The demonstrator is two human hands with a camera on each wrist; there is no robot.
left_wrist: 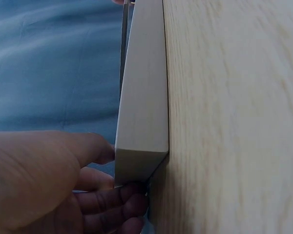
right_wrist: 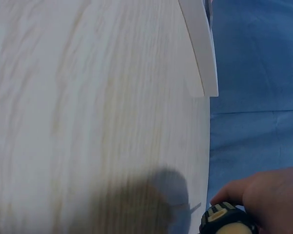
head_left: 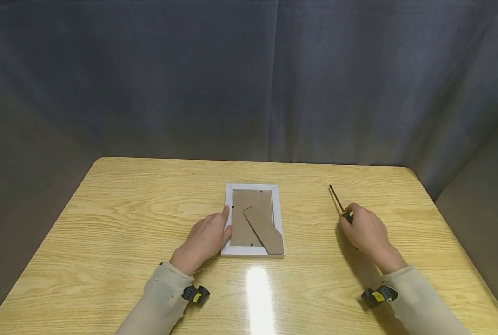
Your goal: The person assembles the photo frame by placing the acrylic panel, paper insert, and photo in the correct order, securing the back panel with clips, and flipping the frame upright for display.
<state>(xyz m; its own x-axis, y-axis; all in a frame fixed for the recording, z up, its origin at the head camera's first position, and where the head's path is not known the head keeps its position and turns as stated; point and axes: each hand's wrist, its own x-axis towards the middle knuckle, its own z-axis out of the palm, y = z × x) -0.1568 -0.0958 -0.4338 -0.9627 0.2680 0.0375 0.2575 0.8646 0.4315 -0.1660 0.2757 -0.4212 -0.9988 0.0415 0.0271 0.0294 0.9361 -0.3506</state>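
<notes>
A white picture frame lies face down on the wooden table, its brown backing board and slanted easel leg facing up. My left hand grips the frame's left side, thumb over the rim and fingers along the outer edge. In the left wrist view, the fingers curl in at the frame's corner. Off to the right, my right hand holds a screwdriver, its dark shaft pointing away and slightly left. Its black and yellow handle shows in the right wrist view, partly hidden by the hand.
The wood-grain table has rounded far corners. A dark grey curtain hangs behind it and along the sides. Small black tabs sit around the backing's edge. Light glares on the tabletop in front of the frame.
</notes>
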